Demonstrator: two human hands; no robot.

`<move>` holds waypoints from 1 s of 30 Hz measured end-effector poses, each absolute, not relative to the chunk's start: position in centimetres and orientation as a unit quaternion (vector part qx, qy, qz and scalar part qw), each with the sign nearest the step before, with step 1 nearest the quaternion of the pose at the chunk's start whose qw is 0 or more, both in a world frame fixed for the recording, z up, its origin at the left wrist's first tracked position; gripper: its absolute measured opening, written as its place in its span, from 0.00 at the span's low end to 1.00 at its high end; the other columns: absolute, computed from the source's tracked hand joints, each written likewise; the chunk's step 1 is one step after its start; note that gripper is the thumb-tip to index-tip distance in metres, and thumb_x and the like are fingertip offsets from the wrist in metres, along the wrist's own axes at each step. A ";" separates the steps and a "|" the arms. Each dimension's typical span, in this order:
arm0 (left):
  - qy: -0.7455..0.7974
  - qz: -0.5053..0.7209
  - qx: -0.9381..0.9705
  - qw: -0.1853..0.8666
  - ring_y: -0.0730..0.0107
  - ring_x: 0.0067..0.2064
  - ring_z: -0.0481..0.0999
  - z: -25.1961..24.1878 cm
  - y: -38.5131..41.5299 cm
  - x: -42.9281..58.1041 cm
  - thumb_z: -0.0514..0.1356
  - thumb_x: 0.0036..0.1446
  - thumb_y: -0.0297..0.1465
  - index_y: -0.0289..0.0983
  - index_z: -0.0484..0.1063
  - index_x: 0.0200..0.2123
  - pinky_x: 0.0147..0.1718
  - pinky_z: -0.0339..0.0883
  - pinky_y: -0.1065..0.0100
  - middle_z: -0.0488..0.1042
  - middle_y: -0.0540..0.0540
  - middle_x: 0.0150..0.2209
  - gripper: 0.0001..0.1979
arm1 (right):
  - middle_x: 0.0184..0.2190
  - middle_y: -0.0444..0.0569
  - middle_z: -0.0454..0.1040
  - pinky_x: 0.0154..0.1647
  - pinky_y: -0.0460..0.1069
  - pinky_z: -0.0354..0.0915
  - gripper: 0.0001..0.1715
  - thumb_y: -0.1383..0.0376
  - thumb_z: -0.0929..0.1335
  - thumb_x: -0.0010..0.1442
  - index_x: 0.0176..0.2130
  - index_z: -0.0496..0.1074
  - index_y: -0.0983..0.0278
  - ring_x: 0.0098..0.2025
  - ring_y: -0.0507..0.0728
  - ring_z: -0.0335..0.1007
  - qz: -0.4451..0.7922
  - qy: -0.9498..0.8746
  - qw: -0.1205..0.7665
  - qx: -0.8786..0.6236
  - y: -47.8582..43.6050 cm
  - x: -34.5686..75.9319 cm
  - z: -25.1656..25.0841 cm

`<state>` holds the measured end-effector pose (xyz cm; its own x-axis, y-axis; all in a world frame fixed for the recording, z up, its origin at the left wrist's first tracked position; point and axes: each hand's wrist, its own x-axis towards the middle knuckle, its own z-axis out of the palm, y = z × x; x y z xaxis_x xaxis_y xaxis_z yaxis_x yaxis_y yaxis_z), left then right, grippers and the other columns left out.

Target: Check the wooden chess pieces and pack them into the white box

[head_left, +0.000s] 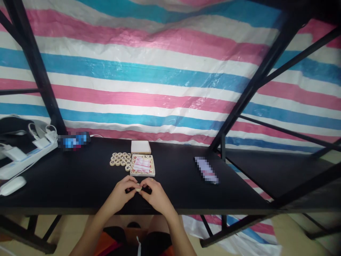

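My left hand (123, 192) and my right hand (153, 193) meet near the front edge of a black table (80, 185). Their fingers are curled, and together they pinch a small round cream game piece (138, 189). Just beyond the hands lies an open shallow box (142, 165) with a red-printed sheet and pieces along its edges. Its cream lid (140, 147) lies behind it. To the left of the box, several round pieces (120, 159) sit in rows on the table.
A white power strip with plugs and cables (23, 153) and a white oval object (12, 185) lie at the table's left end. A blurred card (206, 170) rests on the right. Black frame bars (255, 85) rise before a striped tarp.
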<state>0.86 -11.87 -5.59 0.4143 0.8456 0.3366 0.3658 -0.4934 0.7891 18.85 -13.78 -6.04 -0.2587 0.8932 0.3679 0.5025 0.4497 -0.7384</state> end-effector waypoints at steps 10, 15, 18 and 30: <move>0.465 0.390 0.708 0.361 0.71 0.28 0.72 -5.8 -12.0 1.0 0.59 0.52 0.35 0.39 0.73 0.41 0.29 0.65 0.71 0.78 0.50 0.31 0.13 | 0.33 0.44 0.78 0.34 0.46 0.64 0.13 0.65 0.67 0.57 0.45 0.71 0.60 0.31 0.52 0.72 0.319 -0.712 0.416 -0.468 -13.5 18.9 -6.0; 0.462 0.363 0.709 0.390 0.66 0.32 0.76 -5.1 -12.0 1.1 0.58 0.53 0.39 0.38 0.75 0.34 0.32 0.67 0.71 0.79 0.49 0.30 0.11 | 0.31 0.43 0.76 0.32 0.44 0.62 0.13 0.66 0.70 0.52 0.41 0.72 0.61 0.31 0.52 0.70 0.314 -0.721 0.411 -0.460 -13.4 18.9 -6.2; 0.461 0.351 0.717 0.388 0.65 0.34 0.77 -4.7 -12.1 1.2 0.55 0.56 0.40 0.38 0.75 0.39 0.32 0.66 0.71 0.80 0.48 0.32 0.15 | 0.29 0.43 0.76 0.32 0.44 0.61 0.09 0.62 0.68 0.57 0.39 0.73 0.62 0.30 0.51 0.70 0.316 -0.716 0.411 -0.468 -13.6 18.8 -6.0; 0.441 0.348 0.727 0.395 0.68 0.32 0.74 -4.3 -12.3 1.1 0.55 0.57 0.40 0.37 0.77 0.35 0.32 0.64 0.72 0.79 0.50 0.31 0.14 | 0.29 0.44 0.75 0.37 0.45 0.61 0.12 0.61 0.62 0.63 0.37 0.74 0.62 0.33 0.52 0.70 0.276 -0.736 0.406 -0.466 -13.8 19.0 -5.4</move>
